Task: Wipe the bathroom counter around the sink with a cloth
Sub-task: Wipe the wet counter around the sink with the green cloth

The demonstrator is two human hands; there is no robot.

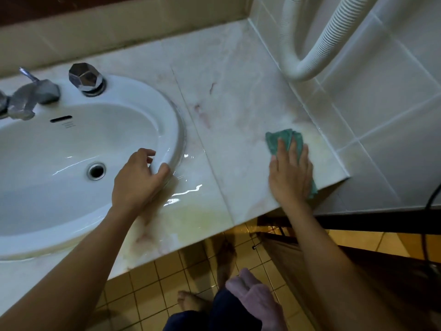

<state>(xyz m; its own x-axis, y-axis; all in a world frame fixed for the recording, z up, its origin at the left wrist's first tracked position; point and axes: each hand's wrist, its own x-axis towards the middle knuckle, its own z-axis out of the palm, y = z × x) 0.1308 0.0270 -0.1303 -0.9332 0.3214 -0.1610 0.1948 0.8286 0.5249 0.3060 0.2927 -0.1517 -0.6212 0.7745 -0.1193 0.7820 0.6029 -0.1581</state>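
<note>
- Broadly, the counter (238, 96) stretches from the sink (172, 130) rightward to the tiled wall (381, 103).
- Left hand (137, 180) curls its fingers over the sink's near rim, bracing.
- Right hand (290, 173), fingers straight and close together, presses the cloth (286, 134) flat at the counter's right front corner; the remaining marble probably lies leftward, toward the sink.

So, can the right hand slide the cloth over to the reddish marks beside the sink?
Probably yes. The right hand presses the green cloth flat on the marble counter, and the reddish marks lie on bare counter between it and the sink rim. Nothing stands in that stretch.
</note>
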